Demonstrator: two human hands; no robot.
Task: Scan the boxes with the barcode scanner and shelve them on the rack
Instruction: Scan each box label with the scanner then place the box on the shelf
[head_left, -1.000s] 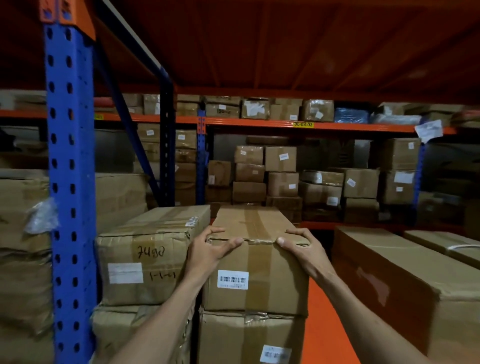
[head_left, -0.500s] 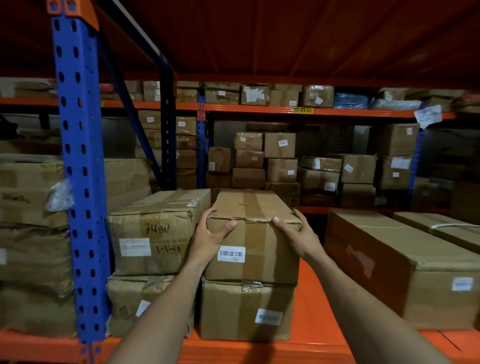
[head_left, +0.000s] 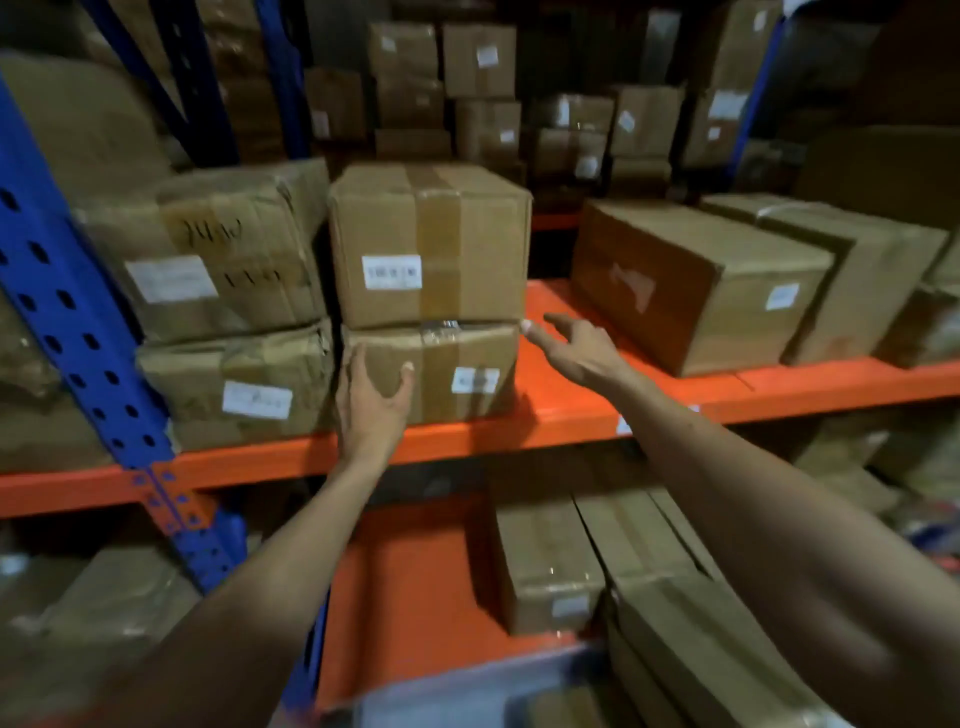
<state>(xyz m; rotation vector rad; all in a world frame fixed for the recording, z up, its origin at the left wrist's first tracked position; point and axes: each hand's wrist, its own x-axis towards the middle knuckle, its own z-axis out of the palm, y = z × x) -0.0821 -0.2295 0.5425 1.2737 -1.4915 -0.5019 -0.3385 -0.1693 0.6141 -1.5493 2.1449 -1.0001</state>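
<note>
A taped cardboard box (head_left: 431, 244) with a white barcode label sits on top of a second box (head_left: 467, 371) on the orange rack shelf (head_left: 561, 415). My left hand (head_left: 371, 400) lies with spread fingers against the front of the lower box. My right hand (head_left: 576, 345) hovers with loose, straight fingers just right of the stack, one fingertip near the seam between the two boxes. Neither hand holds anything. No barcode scanner is in view.
Two stacked boxes (head_left: 218, 312) stand left of the stack beside a blue upright (head_left: 78, 332). A long box (head_left: 696, 280) lies on the shelf to the right. More boxes (head_left: 550, 566) fill the lower shelf and the racks behind.
Both hands have let go of the top box and dropped lower. The camera has tilted down, so the lower shelf now shows.
</note>
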